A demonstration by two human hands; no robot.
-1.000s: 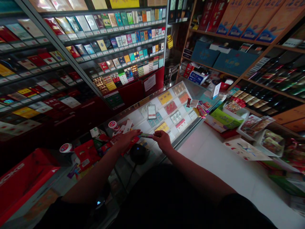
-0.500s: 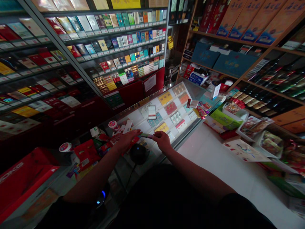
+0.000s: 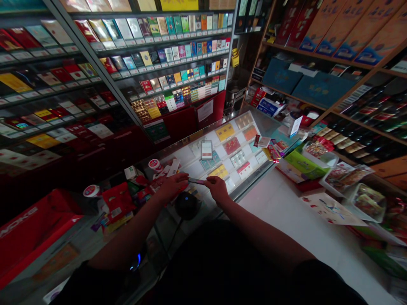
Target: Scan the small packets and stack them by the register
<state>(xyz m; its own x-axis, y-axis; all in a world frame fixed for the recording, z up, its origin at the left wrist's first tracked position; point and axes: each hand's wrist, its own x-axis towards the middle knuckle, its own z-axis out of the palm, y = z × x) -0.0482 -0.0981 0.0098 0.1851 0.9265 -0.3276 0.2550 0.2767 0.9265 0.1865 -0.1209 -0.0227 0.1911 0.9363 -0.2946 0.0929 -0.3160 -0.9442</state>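
Between my two hands, above the glass counter [image 3: 243,186], is a thin flat item [image 3: 196,181], seen nearly edge-on; its kind is too small to tell. The fingers of my right hand [image 3: 217,187] pinch its right end. My left hand [image 3: 173,185] has its fingers closed at the other end, partly hiding it. Just below the left hand sits a round black device [image 3: 186,204] with a small blue light and a cable. A red bag [image 3: 117,201] and other small packets lie left of that hand. Beyond the hands stands a small grey-framed white card [image 3: 206,149].
Flat packs [image 3: 231,146] show in rows at the counter's glass. Two round tubs [image 3: 91,190] and a red box [image 3: 38,228] are on the left. Cigarette shelves [image 3: 152,42] rise behind; snack trays [image 3: 346,178] and wine bottles [image 3: 365,110] line the right.
The view has shifted slightly, so the surroundings sit a little further right. The thin item has tilted a little between my hands, which keep almost the same place.
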